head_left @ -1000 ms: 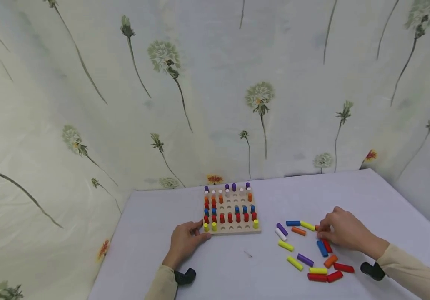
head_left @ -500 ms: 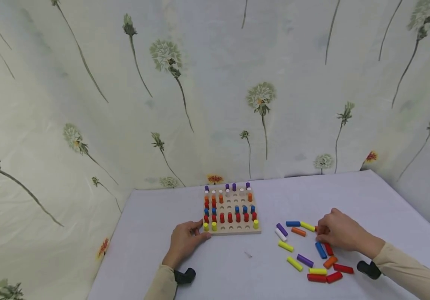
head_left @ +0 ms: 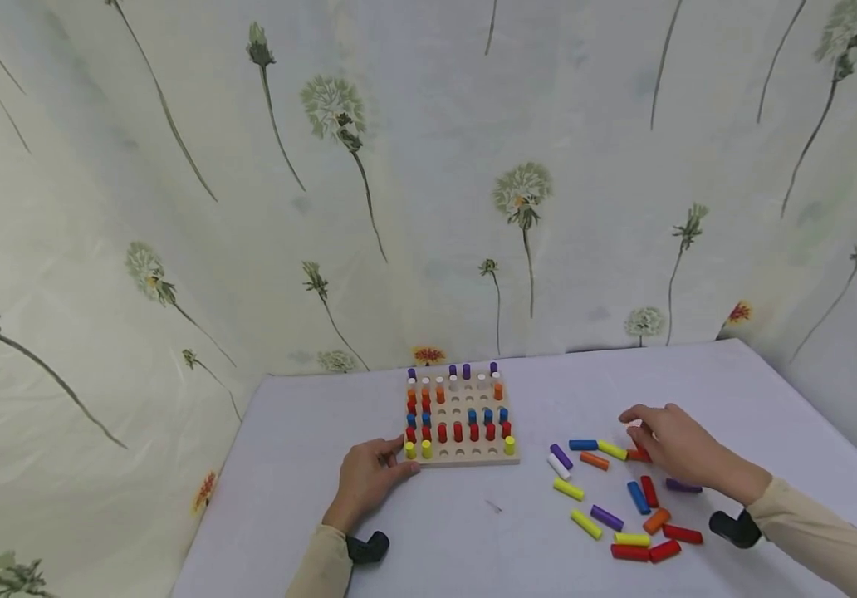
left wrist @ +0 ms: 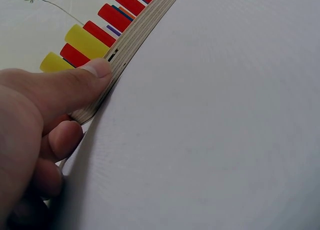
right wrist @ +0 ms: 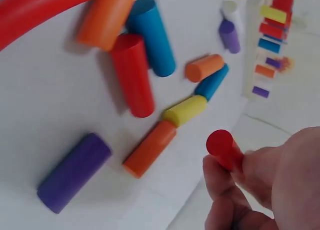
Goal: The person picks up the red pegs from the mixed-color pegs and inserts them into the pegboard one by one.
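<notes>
My left hand [head_left: 370,479] grips the near left corner of a wooden pegboard [head_left: 477,458]. In the left wrist view its thumb [left wrist: 92,73] lies on the board's edge, beside yellow pegs [left wrist: 85,40]. Rows of upright coloured pegs fill part of the board, with bare holes between them. Over at the right, my right hand [head_left: 683,444] is above the loose pegs. The right wrist view shows it pinching a red peg [right wrist: 222,146] between thumb and fingers, off the table. Below it lie a purple peg [right wrist: 75,172] and an orange peg [right wrist: 150,149].
Several loose pegs lie on the white table, among them a blue peg [head_left: 639,497], a white peg [head_left: 559,467] and a yellow peg [head_left: 586,523]. A flower-printed cloth [head_left: 428,208] hangs behind the table's far edge.
My right hand has risen from among the loose pegs with a red peg, uncovering a purple peg and more of an orange one. The left hand stays at the pegboard.
</notes>
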